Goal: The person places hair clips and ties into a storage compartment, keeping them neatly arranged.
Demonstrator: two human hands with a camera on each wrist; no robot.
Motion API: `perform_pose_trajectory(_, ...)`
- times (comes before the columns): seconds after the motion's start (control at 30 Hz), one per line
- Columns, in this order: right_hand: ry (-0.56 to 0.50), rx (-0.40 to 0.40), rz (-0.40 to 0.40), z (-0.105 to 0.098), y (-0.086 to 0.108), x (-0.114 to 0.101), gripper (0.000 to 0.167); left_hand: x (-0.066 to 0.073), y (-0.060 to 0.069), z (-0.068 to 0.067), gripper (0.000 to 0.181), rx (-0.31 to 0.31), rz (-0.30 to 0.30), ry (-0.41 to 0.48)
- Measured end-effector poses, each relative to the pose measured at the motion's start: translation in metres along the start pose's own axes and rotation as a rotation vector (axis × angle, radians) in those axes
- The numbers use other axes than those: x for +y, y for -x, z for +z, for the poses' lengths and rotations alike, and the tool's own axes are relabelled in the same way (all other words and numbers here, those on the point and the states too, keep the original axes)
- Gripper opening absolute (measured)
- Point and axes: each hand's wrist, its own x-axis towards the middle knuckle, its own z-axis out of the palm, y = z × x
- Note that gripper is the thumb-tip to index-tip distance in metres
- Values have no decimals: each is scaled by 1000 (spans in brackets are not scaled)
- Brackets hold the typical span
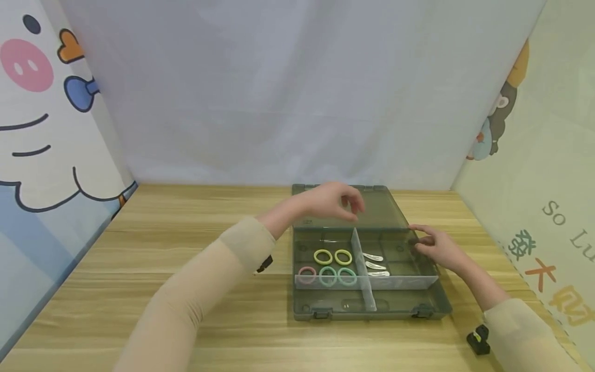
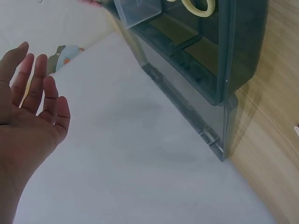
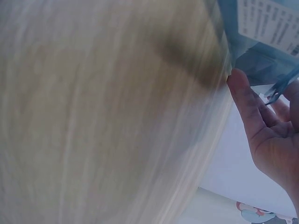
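Observation:
A translucent grey storage box (image 1: 304,314) lies on the wooden table, its lid (image 1: 378,206) folded flat behind it. Pale dividers (image 1: 413,282) split its inside. The back left compartment holds several hair ties: yellow ones (image 1: 343,251), a pink one (image 1: 307,268) and teal ones (image 1: 346,269). In the back right one lie three white snap hair clips (image 1: 377,274). Over the lid hovers my left hand (image 1: 332,200), fingers loosely bent, holding nothing; the left wrist view shows its bare palm (image 2: 30,114). My right hand (image 1: 439,250) grips the box's right side wall near the hinge.
The wooden table (image 1: 186,248) stretches left of the box, with a hanging white cloth (image 1: 232,103) behind it. A patterned cloth (image 1: 534,217) borders the right side. In the right wrist view a printed label (image 3: 268,23) sits on the box's outside.

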Motion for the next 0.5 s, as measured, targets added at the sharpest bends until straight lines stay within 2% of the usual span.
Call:
perform_pose_trajectory(0.2, -7, 0, -16, 1, 0, -1, 54, -3, 19, -8, 22, 85, 2, 113)
perform_pose_trajectory(0.5, -10, -3, -14, 1, 1, -1, 55, -13, 50, -8, 25, 173, -74, 226)
